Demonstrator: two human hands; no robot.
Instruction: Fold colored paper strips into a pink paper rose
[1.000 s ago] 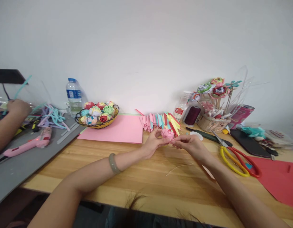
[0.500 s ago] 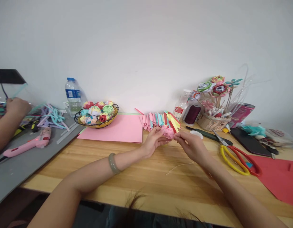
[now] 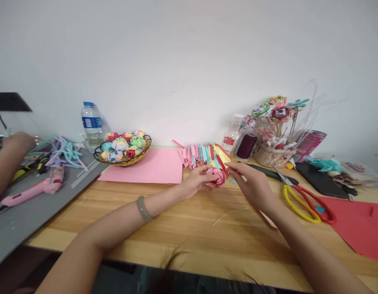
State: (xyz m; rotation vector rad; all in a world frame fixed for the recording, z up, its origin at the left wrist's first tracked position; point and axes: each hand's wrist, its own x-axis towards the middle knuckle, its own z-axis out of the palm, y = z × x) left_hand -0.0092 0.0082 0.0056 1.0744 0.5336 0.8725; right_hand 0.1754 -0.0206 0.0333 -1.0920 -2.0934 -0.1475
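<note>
A pink paper flower (image 3: 217, 178) is held above the wooden table in my left hand (image 3: 195, 182), its layered petals turned toward me. The thumb and fingers of that hand close on the flower's left side. My right hand (image 3: 252, 184) comes in from the right with bent fingers, its thumb and forefinger at the flower's right edge. Exactly what those fingertips pinch there is small and partly hidden. Just behind the flower stands a row of folded paper strips (image 3: 197, 156) in pink, blue, red and yellow.
Pink paper sheets (image 3: 164, 167) lie under a basket of paper flowers (image 3: 124, 163). At right are a purple thread spool (image 3: 246, 147), scissors (image 3: 302, 204), a black phone (image 3: 323, 179) and red paper (image 3: 360, 228). A co-worker's hand (image 3: 19, 143) and a pink glue gun (image 3: 38, 190) are at left.
The pink paper flower has turned in my left hand, so its round layered face now shows. My right fingers have shifted slightly up along its right edge. The view has shifted a little.
</note>
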